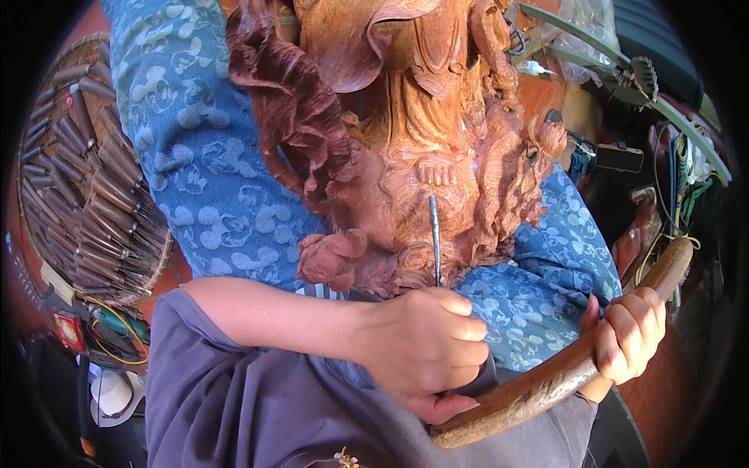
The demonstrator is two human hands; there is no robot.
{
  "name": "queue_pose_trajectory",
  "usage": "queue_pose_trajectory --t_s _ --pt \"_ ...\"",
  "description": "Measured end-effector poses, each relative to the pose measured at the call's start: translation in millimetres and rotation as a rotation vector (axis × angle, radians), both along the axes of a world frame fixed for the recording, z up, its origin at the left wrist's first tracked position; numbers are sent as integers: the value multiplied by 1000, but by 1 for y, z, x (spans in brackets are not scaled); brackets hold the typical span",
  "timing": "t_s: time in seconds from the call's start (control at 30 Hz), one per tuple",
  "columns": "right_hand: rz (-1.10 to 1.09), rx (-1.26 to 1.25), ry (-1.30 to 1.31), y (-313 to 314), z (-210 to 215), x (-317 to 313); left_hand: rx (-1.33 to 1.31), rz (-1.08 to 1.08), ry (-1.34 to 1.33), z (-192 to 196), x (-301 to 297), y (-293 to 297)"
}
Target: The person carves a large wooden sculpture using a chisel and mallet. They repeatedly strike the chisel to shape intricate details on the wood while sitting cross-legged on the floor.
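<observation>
A carved wooden statue (421, 117) lies over my lap, with bare toes, robe folds and flower shapes cut into it. My left hand (425, 343) is closed in a fist around a carving chisel (435, 242). The chisel's handle is hidden inside the fist. Its thin metal blade points away from me, and the tip is at the wood just below the carved toes. My right hand (632, 335) grips a curved wooden club (530, 398) near its upper end. The club's lower end lies beside my left thumb, close to where the chisel handle is hidden.
At the left, a round woven basket (165, 261) holds many wooden-handled chisels (101, 210). Below it are a yellow cable (117, 359) and a white hat (115, 394). A phone (619, 158), a metal frame (686, 132) and a plastic bag (587, 31) are at the right.
</observation>
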State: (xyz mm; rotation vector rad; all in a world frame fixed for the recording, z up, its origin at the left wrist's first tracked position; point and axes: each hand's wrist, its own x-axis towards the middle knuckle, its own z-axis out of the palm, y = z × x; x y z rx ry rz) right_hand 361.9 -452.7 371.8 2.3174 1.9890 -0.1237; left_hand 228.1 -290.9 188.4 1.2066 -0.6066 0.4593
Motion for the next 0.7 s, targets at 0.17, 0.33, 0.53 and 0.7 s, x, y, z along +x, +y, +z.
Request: queue_pose_trajectory --t_s 0.17,0.33,0.53,0.7 --pt "34 35 -21 -3 -4 1 -29 32 -38 -1 6 -2" --pt "47 7 -73 -6 1 0 42 13 -69 1 8 -5" --pt "53 11 -60 -20 6 -5 48 -16 -27 14 9 -8" --pt "52 8 -76 -25 6 -2 5 -25 18 34 21 -4"
